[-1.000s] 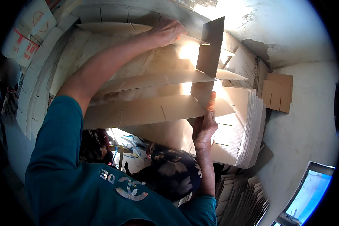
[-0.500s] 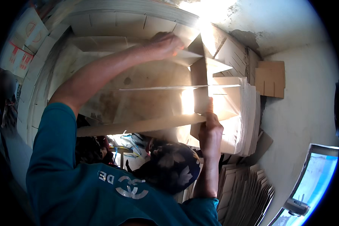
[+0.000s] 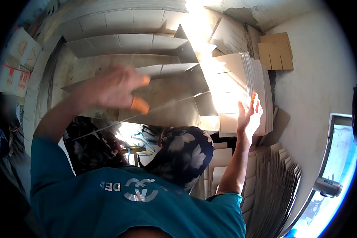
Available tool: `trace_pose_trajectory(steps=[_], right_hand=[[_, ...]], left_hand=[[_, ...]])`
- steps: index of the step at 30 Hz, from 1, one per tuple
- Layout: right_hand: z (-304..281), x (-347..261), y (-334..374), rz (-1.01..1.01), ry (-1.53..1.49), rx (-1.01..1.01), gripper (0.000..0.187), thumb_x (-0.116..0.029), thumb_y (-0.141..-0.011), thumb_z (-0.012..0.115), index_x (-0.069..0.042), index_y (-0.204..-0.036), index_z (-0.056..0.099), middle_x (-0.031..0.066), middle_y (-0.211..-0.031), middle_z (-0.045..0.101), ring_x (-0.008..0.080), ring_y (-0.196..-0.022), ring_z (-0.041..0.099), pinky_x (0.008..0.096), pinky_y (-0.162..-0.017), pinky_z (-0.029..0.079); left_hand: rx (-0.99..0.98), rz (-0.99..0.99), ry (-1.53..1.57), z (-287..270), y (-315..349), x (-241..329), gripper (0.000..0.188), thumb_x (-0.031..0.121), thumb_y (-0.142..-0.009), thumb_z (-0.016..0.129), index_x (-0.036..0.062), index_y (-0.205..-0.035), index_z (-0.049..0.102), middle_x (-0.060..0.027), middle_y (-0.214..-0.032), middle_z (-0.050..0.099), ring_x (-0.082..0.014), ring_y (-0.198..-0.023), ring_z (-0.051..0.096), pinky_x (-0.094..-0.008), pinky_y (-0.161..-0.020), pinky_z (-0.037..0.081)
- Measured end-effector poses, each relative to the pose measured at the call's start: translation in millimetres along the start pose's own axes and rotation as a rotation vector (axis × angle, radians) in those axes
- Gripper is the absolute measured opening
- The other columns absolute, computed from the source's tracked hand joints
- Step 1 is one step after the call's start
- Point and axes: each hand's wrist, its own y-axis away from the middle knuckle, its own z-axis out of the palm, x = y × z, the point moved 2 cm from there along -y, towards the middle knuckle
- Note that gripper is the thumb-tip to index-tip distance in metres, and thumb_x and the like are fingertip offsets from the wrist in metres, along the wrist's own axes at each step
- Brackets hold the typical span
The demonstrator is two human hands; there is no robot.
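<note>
Your left hand (image 3: 113,87) has swung left over the cardboard divider (image 3: 196,79), your right hand (image 3: 248,118) away beside the cardboard stack (image 3: 231,75); each grip spread, empty.

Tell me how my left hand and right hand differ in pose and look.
The left hand is blurred, while the right hand is sharper. The left hand's fingers point rightward over the slotted cardboard strips; the right hand's point up the picture, in front of the cardboard stack. Two orange finger covers show on the left hand, only one on the right hand. Both are open, with nothing visibly held.
</note>
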Motion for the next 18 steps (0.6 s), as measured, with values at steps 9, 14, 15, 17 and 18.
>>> trace_pose_trajectory(steps=[9, 14, 15, 17, 18], right_hand=[[75, 56, 38, 0.074, 0.192, -0.269, 0.097, -0.037, -0.068, 0.076, 0.001, -0.142, 0.025, 0.0227, -0.141, 0.035, 0.0396, -0.129, 0.035, 0.0555, -0.103, 0.03], [71, 72, 34, 0.076, -0.022, -0.11, 0.069, -0.03, -0.069, 0.075, 0.001, -0.124, 0.046, 0.0211, -0.121, 0.052, 0.0374, -0.118, 0.045, 0.0478, -0.096, 0.039], [70, 76, 34, 0.084, -0.109, -0.087, 0.062, -0.029, -0.07, 0.074, 0.0, -0.119, 0.05, 0.0204, -0.116, 0.055, 0.0372, -0.115, 0.047, 0.0461, -0.094, 0.042], [52, 65, 25, 0.207, -0.131, -0.142, 0.05, -0.025, -0.07, 0.073, 0.0, -0.109, 0.053, 0.0182, -0.111, 0.056, 0.0371, -0.111, 0.05, 0.0435, -0.089, 0.044], [43, 60, 23, 0.266, -0.141, -0.173, 0.045, -0.024, -0.071, 0.073, -0.001, -0.104, 0.054, 0.0172, -0.108, 0.057, 0.0371, -0.109, 0.051, 0.0423, -0.087, 0.045]], left_hand=[[0.047, -0.083, -0.075, 92, 31, -16, 0.014, 0.006, -0.076, 0.061, 0.0028, -0.088, 0.057, -0.0152, -0.068, 0.056, -0.0354, -0.07, 0.058, -0.0452, -0.065, 0.044], [0.132, -0.036, 0.012, 78, 18, -14, 0.016, 0.0, -0.072, 0.061, 0.0032, -0.088, 0.058, -0.0159, -0.071, 0.058, -0.0358, -0.075, 0.06, -0.0459, -0.066, 0.046], [0.169, -0.091, 0.062, 76, 20, -10, 0.024, 0.002, -0.072, 0.062, 0.004, -0.096, 0.058, -0.0161, -0.077, 0.059, -0.0351, -0.08, 0.06, -0.0449, -0.069, 0.046], [0.236, -0.21, 0.163, 67, 32, 0, 0.039, 0.006, -0.073, 0.065, 0.0056, -0.111, 0.058, -0.0166, -0.089, 0.061, -0.0336, -0.09, 0.06, -0.0427, -0.076, 0.047], [0.251, -0.253, 0.168, 65, 38, 3, 0.046, 0.008, -0.071, 0.068, 0.0067, -0.117, 0.056, -0.0154, -0.094, 0.061, -0.0324, -0.092, 0.059, -0.0412, -0.078, 0.047]])
